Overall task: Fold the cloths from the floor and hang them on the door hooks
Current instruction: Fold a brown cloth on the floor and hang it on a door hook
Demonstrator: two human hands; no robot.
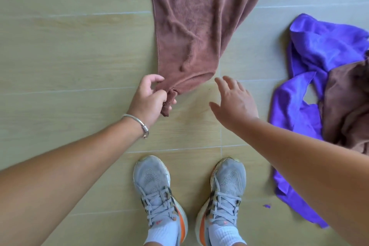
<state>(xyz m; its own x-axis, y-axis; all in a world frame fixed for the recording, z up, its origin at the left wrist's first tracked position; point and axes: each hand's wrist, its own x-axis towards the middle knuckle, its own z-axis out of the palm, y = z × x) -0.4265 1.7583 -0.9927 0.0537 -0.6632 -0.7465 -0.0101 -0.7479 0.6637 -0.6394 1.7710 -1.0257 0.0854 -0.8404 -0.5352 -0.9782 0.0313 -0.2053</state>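
On the floor (69,56) ahead, our left hand (148,99) pinches the brown towel (199,26) by its near corner, its far end cut off; our right hand (235,100) hovers spread beside it. Purple cloth (319,46) lies crumpled right, partly hidden.

Cloths on floor — two brown (199,26) (347,106), one purple (311,50); two hands (148,98) (235,102); two shoes (157,189) (223,189).

Bright, even light falls across the floor (60,50), perhaps daylight, its source out of view. Shadows are faint and soft. Wide-angle bending curves the tile seams toward the edges. Focus is fairly sharp throughout, with slight softness at the corners.
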